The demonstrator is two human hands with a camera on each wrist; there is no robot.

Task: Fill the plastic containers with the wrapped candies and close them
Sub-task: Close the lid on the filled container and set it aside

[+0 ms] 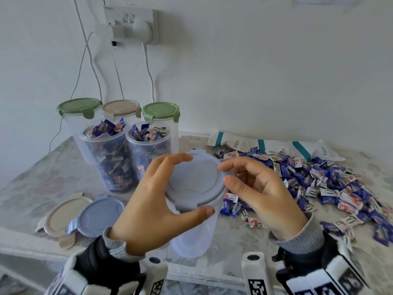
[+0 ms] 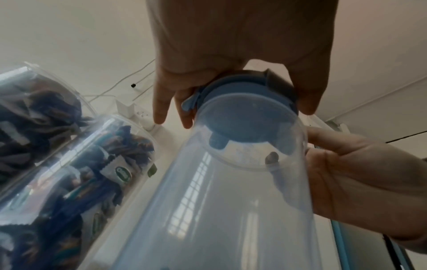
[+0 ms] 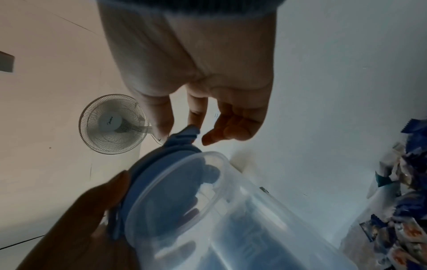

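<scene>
Both hands at one container (image 1: pixel 197 231): left grip (image 1: pixel 157 201) clamps its blue lid (image 1: pixel 195 179) (right grip (image 1: pixel 261 194) loosely apart).

A room in a home, by the look of it. A table under a floral-patterned cloth (image 1: pixel 32 184) stands against a plain white wall (image 1: pixel 265 71). At 11 o'clock a wall socket panel (image 1: pixel 129 20) carries plugged-in chargers, with thin cables (image 1: pixel 85 60) trailing down. In the right wrist view, a white wall-mounted fan (image 3: pixel 113 124) hangs at 10 o'clock.
</scene>
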